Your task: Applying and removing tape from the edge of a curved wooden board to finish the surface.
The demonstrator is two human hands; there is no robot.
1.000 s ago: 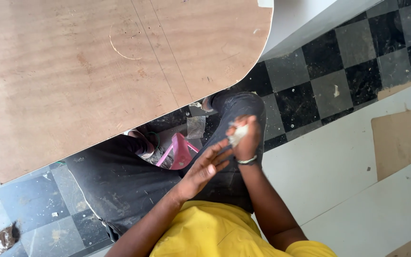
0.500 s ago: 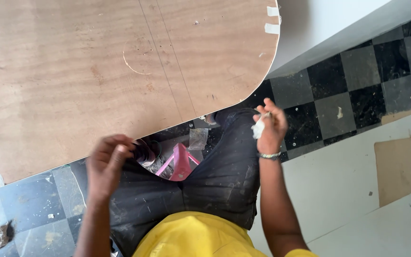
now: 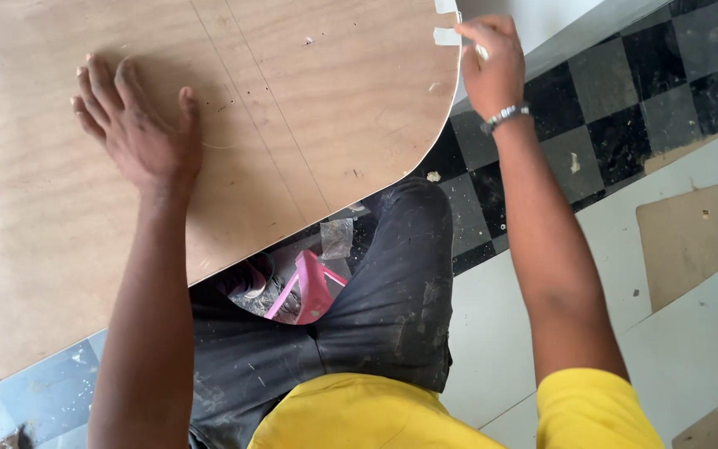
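Flat and open, left hand (image 3: 136, 125) presses the plywood board (image 3: 309, 108); right hand (image 3: 492, 66) pinches something small and pale.

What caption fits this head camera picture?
Left hand flat on a curved plywood board, right hand at its edge beside masking tape strips.

Black-and-grey checkered floor (image 3: 625, 108)

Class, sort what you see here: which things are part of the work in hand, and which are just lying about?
In hand:
left hand, flat on the plywood board
right hand, at the board's rounded edge, beside the tape strips

Lying about:
pink plastic piece under the board
checkered floor
brown sheet
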